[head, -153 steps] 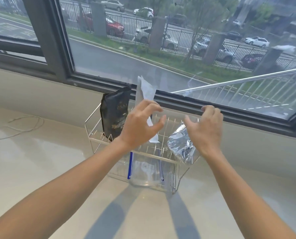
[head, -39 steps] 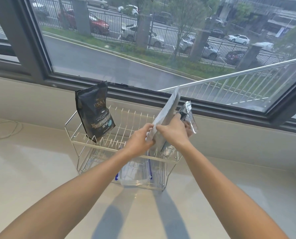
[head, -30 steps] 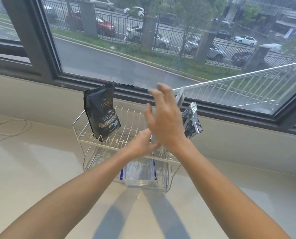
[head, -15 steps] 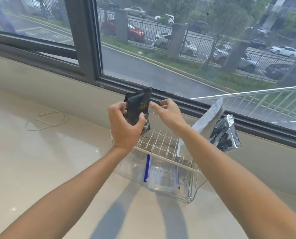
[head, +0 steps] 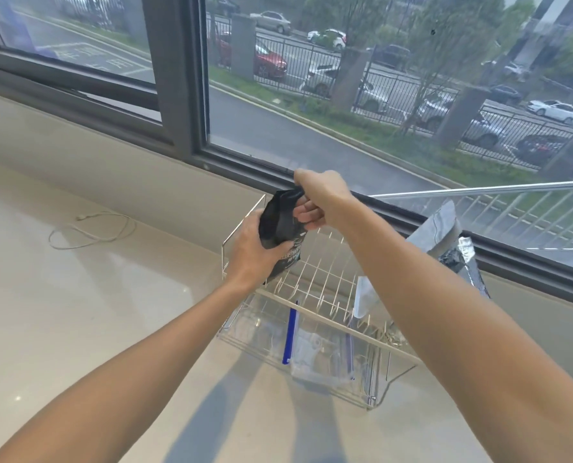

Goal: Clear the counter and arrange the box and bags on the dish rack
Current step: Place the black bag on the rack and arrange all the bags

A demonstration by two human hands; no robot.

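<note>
I have both hands clamped on the black foil pouch (head: 280, 233) above the far left of the white wire dish rack (head: 315, 289): left hand (head: 253, 252) wraps its side, right hand (head: 318, 198) pinches its top, probably to stand it between the tines.

The bench (head: 77, 312) is gleaming, a polished, stone-like pale slab throwing back window light. The dish rack (head: 315, 315) is showing thin shiny metal wire. The black bag (head: 280, 225) is looking like matt, crinkling foil-plastic; the silver bag (head: 464, 259) is glinting, creased. Below, the clear plastic box (head: 315, 355) is shining glossily.
</note>
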